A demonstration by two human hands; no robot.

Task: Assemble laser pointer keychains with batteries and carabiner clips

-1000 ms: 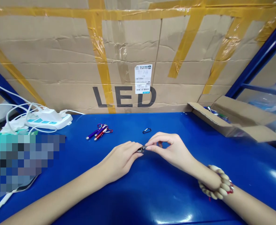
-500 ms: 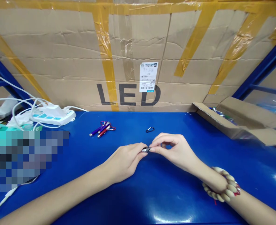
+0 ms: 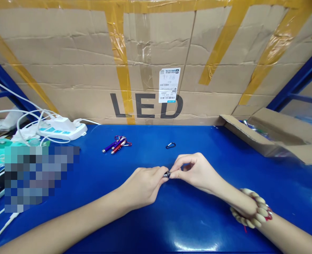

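My left hand (image 3: 147, 185) is closed around a small black flashlight (image 3: 167, 175), whose dark, silver-banded end pokes out past the fingertips. The rest of it is hidden in the palm. From the right, my right hand (image 3: 195, 171) pinches that exposed end between thumb and fingers; any tiny part in the pinch is too small to make out. Just beyond the hands lies a black carabiner clip (image 3: 171, 145) on the blue table. Farther left, purple and red keychain flashlights (image 3: 117, 145) rest in a small bunch with clips attached.
An open cardboard box (image 3: 262, 137) with small items inside stands at the back right. A white power strip (image 3: 63, 130) with tangled cables is at the back left, near a blurred-out item (image 3: 39, 180). A large taped carton (image 3: 92, 70) walls off the back.
Both hands have shifted slightly down in the picture, still together on the flashlight. The right hand's fingers have drawn a little closer around its end. The camera view has moved slightly.
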